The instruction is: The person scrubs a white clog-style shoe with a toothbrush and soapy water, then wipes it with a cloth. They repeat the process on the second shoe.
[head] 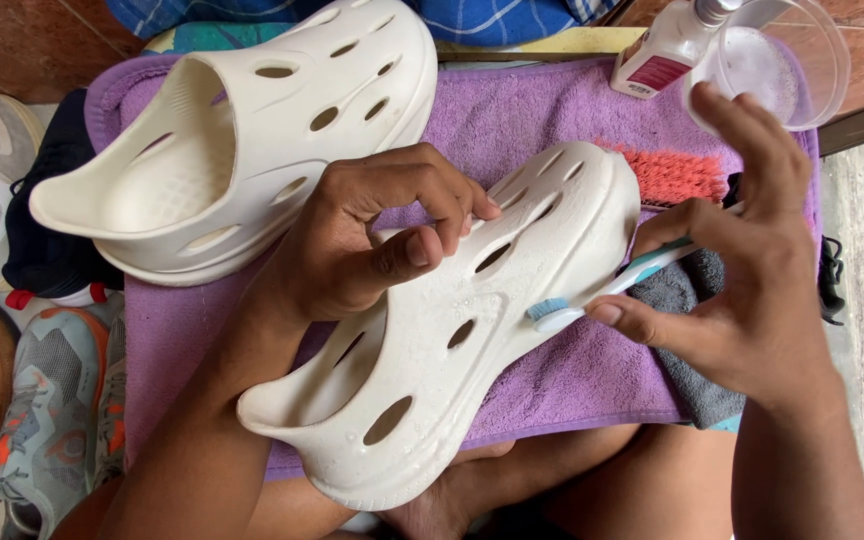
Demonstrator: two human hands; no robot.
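Observation:
A wet cream foam clog (472, 330) with oval holes lies across a purple towel (512, 120) on my lap. My left hand (362, 240) grips its upper, fingers hooked through a hole. My right hand (752, 270) pinches a white-and-teal toothbrush (592, 295), and the blue bristles press against the clog's side. A second, matching clog (232, 130) rests on the towel at the upper left.
An orange-bristled scrub brush (672, 175) and a grey cloth (687, 300) lie on the towel at right. A white bottle with a red label (662, 55) and a clear plastic cup (782, 60) stand at the top right. Several sneakers (52, 400) sit on the floor at left.

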